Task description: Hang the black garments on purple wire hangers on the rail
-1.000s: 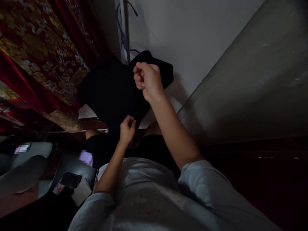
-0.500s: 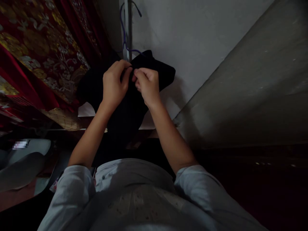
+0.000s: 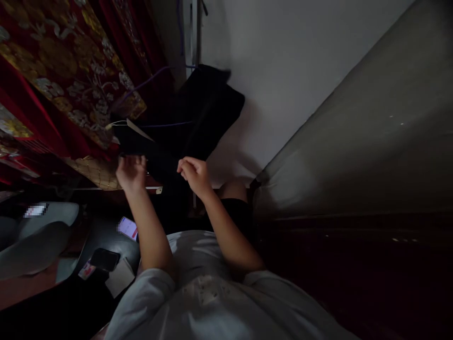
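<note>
A black garment point(image 3: 212, 108) hangs in front of the white wall, with a purple wire hanger point(image 3: 155, 75) at its top and left. A pale tag point(image 3: 138, 130) on a light string lies against the dark cloth. My left hand point(image 3: 131, 174) is at the garment's lower left, fingers curled in against dark cloth. To its right, my right hand point(image 3: 195, 175) is closed in a pinch at the lower part of the cloth. The low light hides the exact edge in each grip.
Red embroidered garments point(image 3: 74, 71) with gold and silver patterns hang at left. A metal pole point(image 3: 193, 33) stands at the back. A dark seat point(image 3: 120, 238) at lower left bears a lit phone point(image 3: 128, 227), a dark phone point(image 3: 104, 259) and papers. A grey covered surface point(image 3: 354, 127) slopes at right.
Both hands have come down toward me and apart from the garment's top. The hanger has shifted left and down, and the tag now shows. The lit phone has come into view.
</note>
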A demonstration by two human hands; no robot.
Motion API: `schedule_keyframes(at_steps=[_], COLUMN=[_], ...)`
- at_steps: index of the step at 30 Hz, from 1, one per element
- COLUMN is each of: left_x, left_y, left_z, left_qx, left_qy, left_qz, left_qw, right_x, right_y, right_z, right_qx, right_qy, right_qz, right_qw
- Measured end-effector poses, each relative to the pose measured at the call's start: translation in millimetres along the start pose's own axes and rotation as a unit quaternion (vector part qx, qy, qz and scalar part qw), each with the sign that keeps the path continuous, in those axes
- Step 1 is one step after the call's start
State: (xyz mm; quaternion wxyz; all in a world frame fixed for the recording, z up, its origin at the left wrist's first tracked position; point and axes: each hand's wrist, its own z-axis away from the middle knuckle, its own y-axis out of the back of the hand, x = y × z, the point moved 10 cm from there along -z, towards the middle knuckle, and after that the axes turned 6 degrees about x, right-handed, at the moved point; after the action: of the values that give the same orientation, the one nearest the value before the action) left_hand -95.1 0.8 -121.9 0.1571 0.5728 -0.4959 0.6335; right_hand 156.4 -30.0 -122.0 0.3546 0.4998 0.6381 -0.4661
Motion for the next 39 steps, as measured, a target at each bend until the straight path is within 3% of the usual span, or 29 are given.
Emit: schedule_keyframes(at_steps=[2,5,8,12,16,19,22,26,28,30,34,37,39], left_x=[-51,-83,-71,-41,-29,-25,-16,1,-3,-19,-60,-75,-73], left_y=[3.9,-10.5,-36.5,-66.3,-82.0,-96.1,-109.6,-114.0,-113.3,-114.2,-103.3,-79.7,-64.2], left_z=[26,49,58,75,94,109,123,124,117,111,113,105,91], left_qx=[0.009,0.008,-0.032,-0.106,-0.132,-0.157,-0.185,-0.189,-0.219,-0.29,-0.446,-0.504,-0.509], left_qy=[0.083,0.105,0.051,-0.031,-0.068,-0.099,-0.14,-0.198,-0.168,-0.097,0.004,-0.013,-0.063], left_qz=[-0.041,-0.051,-0.059,-0.106,-0.142,-0.16,-0.171,-0.205,-0.2,-0.189,-0.265,-0.368,-0.438], left_qw=[0.996,0.993,0.996,0.988,0.979,0.97,0.957,0.94,0.94,0.933,0.855,0.781,0.738], right_x=[12,28,44,56,44,27,20,23,26,22,-22,-66,-80], right_y=[18,62,101,116,109,73,36,20,18,24,44,65,79], right_z=[1,-3,-3,-3,-4,-2,9,11,6,-4,-41,-77,-102], right_qx=[0.055,0.175,0.271,0.242,0.168,0.032,-0.085,-0.093,-0.097,-0.087,-0.077,-0.054,-0.019], right_qy=[-0.024,-0.062,-0.108,-0.157,-0.12,-0.065,-0.058,-0.074,-0.098,-0.112,-0.056,0.065,0.124], right_qz=[-0.013,-0.038,-0.079,-0.038,0.071,0.068,0.054,0.076,0.088,0.091,0.105,0.174,0.203], right_qw=[0.998,0.982,0.953,0.957,0.976,0.995,0.993,0.99,0.987,0.986,0.99,0.981,0.971])
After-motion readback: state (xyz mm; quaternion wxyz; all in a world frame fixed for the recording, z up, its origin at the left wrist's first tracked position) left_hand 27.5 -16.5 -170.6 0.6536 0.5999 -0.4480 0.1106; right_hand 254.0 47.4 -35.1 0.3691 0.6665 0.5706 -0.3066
